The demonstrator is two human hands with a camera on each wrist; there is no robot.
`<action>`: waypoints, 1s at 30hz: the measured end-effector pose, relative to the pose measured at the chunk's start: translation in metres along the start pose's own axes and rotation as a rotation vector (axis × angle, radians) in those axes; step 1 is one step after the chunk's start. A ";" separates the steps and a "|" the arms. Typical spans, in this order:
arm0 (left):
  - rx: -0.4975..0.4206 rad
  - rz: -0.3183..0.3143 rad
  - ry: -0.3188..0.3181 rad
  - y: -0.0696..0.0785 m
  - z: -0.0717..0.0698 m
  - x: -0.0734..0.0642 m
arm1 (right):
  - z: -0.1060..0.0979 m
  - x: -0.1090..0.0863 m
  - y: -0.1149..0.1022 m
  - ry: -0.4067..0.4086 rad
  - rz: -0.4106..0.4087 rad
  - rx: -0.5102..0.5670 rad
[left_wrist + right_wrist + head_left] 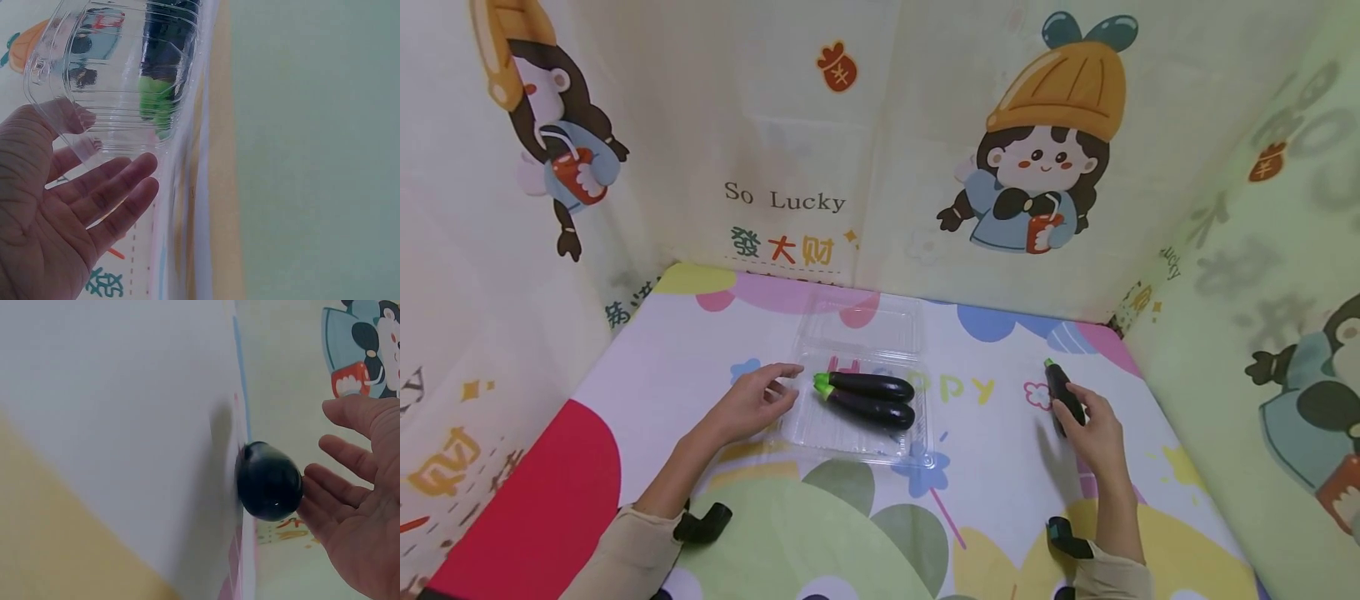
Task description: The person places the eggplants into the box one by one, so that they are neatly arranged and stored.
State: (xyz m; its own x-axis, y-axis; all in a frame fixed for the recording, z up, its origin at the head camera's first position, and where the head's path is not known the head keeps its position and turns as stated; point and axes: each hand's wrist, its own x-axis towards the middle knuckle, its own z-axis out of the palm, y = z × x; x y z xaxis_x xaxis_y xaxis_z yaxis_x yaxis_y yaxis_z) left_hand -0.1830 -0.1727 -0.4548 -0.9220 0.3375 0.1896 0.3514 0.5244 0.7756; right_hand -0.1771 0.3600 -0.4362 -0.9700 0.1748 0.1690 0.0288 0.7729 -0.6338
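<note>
Two dark purple eggplants (pixel 872 400) with green stems lie side by side in a clear plastic clamshell box (pixel 790 429), its lid (pixel 857 321) folded back. At the box's left edge is my left hand (pixel 758 402), fingers spread and relaxed; the left wrist view shows the thumb overlapping the clear wall. A third eggplant (pixel 1060 387) is on the right, stem end pointing away. Over it is my right hand (pixel 1097 425). In the right wrist view the eggplant's rounded end (pixel 272 484) sits by the fingertips, while the thumb stands apart from it.
A printed cloth (pixel 985 450) with cartoon shapes and letters covers the table. Patterned curtains (pixel 895 150) enclose the back and both sides. Dark straps (pixel 703 523) with small black mounts sit at the wrists, over beige sleeves (pixel 625 554).
</note>
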 end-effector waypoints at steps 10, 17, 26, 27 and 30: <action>0.002 0.003 0.001 0.002 0.000 0.001 | 0.000 0.001 0.009 -0.013 0.027 0.008; 0.003 -0.007 0.002 0.000 0.000 0.000 | 0.001 0.002 0.014 0.002 -0.014 0.005; 0.008 0.008 0.004 0.000 0.001 0.002 | 0.000 0.004 0.018 -0.066 0.041 -0.016; 0.009 0.008 0.003 0.000 0.001 0.001 | 0.000 0.004 0.018 -0.071 0.043 -0.019; 0.007 0.004 0.002 -0.001 0.001 0.001 | 0.000 0.004 0.018 -0.082 0.052 -0.027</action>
State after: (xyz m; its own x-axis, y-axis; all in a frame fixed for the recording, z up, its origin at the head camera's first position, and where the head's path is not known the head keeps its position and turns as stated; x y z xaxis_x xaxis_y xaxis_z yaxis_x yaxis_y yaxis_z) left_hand -0.1840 -0.1721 -0.4562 -0.9211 0.3380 0.1935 0.3559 0.5290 0.7704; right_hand -0.1805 0.3743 -0.4469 -0.9836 0.1651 0.0732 0.0848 0.7803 -0.6197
